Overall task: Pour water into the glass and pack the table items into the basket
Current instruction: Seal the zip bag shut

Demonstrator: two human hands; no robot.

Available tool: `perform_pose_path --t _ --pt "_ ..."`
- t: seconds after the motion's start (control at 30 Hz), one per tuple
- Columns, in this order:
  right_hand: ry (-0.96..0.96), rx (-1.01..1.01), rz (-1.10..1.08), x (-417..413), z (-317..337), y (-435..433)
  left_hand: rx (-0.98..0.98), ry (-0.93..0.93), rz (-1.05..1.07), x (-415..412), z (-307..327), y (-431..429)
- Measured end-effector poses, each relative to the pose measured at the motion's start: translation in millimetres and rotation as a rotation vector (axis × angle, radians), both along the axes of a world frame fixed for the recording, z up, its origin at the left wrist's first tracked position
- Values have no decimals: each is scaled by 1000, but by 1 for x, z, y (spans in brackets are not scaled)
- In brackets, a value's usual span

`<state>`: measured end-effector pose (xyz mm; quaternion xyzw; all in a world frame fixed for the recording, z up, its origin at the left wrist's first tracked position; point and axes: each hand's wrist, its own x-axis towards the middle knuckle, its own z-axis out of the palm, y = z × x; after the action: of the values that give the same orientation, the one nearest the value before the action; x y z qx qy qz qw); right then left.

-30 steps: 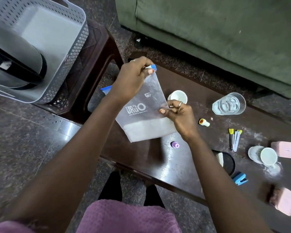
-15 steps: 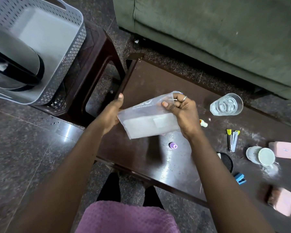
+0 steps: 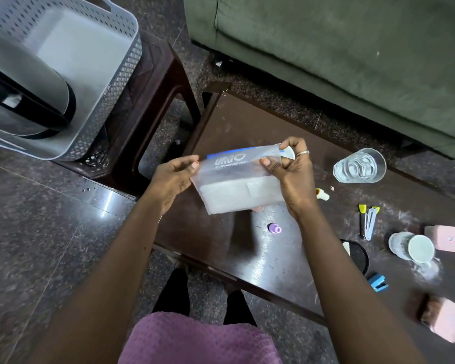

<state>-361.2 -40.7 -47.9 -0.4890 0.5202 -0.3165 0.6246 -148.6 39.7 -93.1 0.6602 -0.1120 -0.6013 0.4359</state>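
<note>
**Bag held over the surface**

The bag (image 3: 237,185) was pinched by the left grip (image 3: 172,177) and the right grip (image 3: 294,174) above the surface (image 3: 242,122). Beyond, the water-filled glass (image 3: 359,166) was seen; the basket (image 3: 116,82) was set far left.

Green sofa (image 3: 352,61), dk granite floor (image 3: 37,232)

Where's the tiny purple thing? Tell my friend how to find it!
Start at the dark brown table in front of the green sofa. Look nearer the person than the clear plastic bag held over it. The tiny purple piece lies there alone, the only purple thing; the small piece by the glass is yellow.
</note>
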Motion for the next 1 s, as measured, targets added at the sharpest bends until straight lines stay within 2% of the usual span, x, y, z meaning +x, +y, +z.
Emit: perform_pose_path --t 0.17,0.33,0.43,0.53,0.67,0.8,0.9,1.0 --pt "33 -39 -78 4 -7 -3 -146 -167 -117 11 6 0" --pt "224 -87 -58 12 -13 -9 -180 -356 -129 14 9 -9" --pt "333 -114 -86 20 -16 -14 -191 -341 -48 16 11 -18" --pt "331 -90 -76 25 -19 -21 -195 -323 -23 16 7 -27" --pt "325 -56 -77 33 -28 -31 -137 -589 -48 13 -11 -41" --pt "306 73 -35 38 -40 -36 23 -764 89 10 -26 -58" --pt "338 115 81 40 -53 -38 212 -744 141 9 -41 -68" --pt "471 86 46 48 -64 -46 307 -644 192 2 -53 -76"
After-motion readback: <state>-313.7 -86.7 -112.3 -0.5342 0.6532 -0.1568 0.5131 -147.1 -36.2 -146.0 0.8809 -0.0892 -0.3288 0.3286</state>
